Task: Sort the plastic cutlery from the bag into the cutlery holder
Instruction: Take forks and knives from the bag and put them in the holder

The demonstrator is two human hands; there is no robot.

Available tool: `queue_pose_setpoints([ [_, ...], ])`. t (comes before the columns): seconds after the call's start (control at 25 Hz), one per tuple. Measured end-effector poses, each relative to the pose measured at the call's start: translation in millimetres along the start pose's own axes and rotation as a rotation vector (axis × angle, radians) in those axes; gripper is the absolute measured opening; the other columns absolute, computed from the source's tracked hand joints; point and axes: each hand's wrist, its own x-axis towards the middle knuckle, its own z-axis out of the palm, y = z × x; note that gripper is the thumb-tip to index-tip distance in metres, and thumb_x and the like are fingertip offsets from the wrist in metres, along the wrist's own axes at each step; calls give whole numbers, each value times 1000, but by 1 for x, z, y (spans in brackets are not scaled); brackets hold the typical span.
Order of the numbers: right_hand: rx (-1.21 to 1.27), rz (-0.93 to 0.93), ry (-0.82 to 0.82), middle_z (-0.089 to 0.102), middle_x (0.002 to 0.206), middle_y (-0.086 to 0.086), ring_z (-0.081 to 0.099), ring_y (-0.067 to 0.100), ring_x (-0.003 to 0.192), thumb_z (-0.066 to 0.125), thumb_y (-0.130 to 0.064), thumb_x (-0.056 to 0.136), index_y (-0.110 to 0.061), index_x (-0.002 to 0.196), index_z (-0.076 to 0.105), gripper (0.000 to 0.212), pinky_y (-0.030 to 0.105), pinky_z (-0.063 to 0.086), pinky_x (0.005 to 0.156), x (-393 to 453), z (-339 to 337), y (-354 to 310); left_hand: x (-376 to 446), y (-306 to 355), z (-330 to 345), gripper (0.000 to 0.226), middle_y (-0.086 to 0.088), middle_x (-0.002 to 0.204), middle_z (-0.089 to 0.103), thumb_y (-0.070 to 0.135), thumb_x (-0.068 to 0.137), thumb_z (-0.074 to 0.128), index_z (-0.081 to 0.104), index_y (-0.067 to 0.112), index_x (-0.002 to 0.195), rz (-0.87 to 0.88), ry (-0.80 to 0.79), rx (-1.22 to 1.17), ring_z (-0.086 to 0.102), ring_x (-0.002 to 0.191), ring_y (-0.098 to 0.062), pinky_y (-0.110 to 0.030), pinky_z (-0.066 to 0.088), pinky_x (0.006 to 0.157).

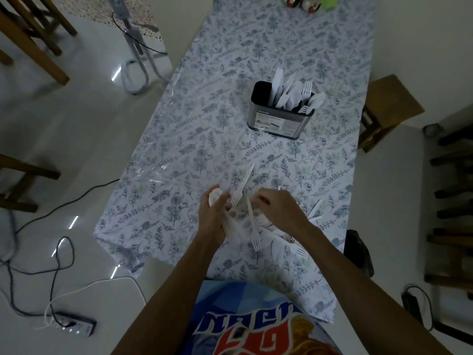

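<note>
A clear plastic bag [239, 228] of white plastic cutlery lies at the near edge of the table. My left hand [213, 216] grips the bag's left side, along with a white spoon [214, 194]. My right hand [279, 208] reaches into the bag from the right, its fingers curled among the pieces; what it holds is hidden. A white fork [242, 185] sticks out above the hands, and another fork [253, 230] points toward me. The steel cutlery holder [277, 119] stands farther back, with knives, spoons and forks standing in it.
A floral tablecloth [204, 124] covers the table. Loose forks [298, 248] lie right of the bag. Wooden chairs stand left and right. Cables and a power strip [73, 326] lie on the floor at the left. Small objects sit at the table's far end.
</note>
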Motion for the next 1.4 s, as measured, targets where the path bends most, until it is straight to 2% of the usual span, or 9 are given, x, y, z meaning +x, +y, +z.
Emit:
queue_pose_setpoints([
  [0.16,-490,46,-125,60,117,6,53,28,107,70,-27,91,-17,113,68,24,41,55,77,-1,2,54,-2,7,-19,26,-4,96,62,13,90,74,59,20,111,-15,106,-4,52,59,-10,-22,46,45],
  [0.48,-406,12,-48,60,98,0,53,22,97,82,-31,79,-20,85,68,18,32,45,75,1,-7,51,-8,0,-26,36,-5,96,61,8,89,75,55,17,118,-23,140,-2,52,60,-10,-22,46,44],
  [0.76,67,171,274,71,81,-16,67,-1,79,77,-35,86,-24,83,71,12,22,53,66,-17,-33,10,-7,-4,-1,49,-5,87,62,12,83,82,55,14,124,-46,33,84,55,63,-11,-23,48,48],
  [0.84,302,229,214,75,83,-13,68,-5,79,74,-35,88,-24,84,73,11,15,52,70,-25,-23,-8,-7,-7,3,39,-5,89,63,18,85,81,58,14,116,-34,-29,89,57,66,-12,-24,50,49],
  [0.92,387,234,45,75,78,-7,70,5,71,70,-38,91,-23,86,74,16,25,55,68,-30,-7,-21,-7,-7,4,23,-6,93,68,14,92,73,61,14,111,-43,-28,72,65,74,-15,-26,54,54],
  [1.04,130,135,18,72,75,-1,64,8,61,59,-36,98,-16,89,74,27,30,54,60,-25,26,-14,-4,-4,-9,20,-11,91,73,-3,96,58,59,11,110,-95,49,-51,74,81,-24,-35,61,61],
  [1.12,-258,-45,54,69,89,6,64,20,78,61,-22,95,-12,98,70,14,38,57,65,-15,52,0,0,-2,-28,19,-10,91,69,-2,97,56,57,13,110,-73,92,-59,72,75,-22,-34,60,62],
  [1.2,-592,-225,11,66,98,11,62,31,91,71,-8,81,-11,105,69,24,42,58,68,-13,79,10,2,0,-45,13,-6,88,65,7,98,60,60,16,107,-42,146,-13,65,67,-16,-31,57,58],
  [1.4,-585,-460,74,70,84,5,63,29,79,75,-12,75,-14,87,74,12,36,54,67,8,86,12,-6,13,-49,8,-1,79,60,16,98,64,60,15,104,46,144,54,55,58,-9,-22,51,50],
])
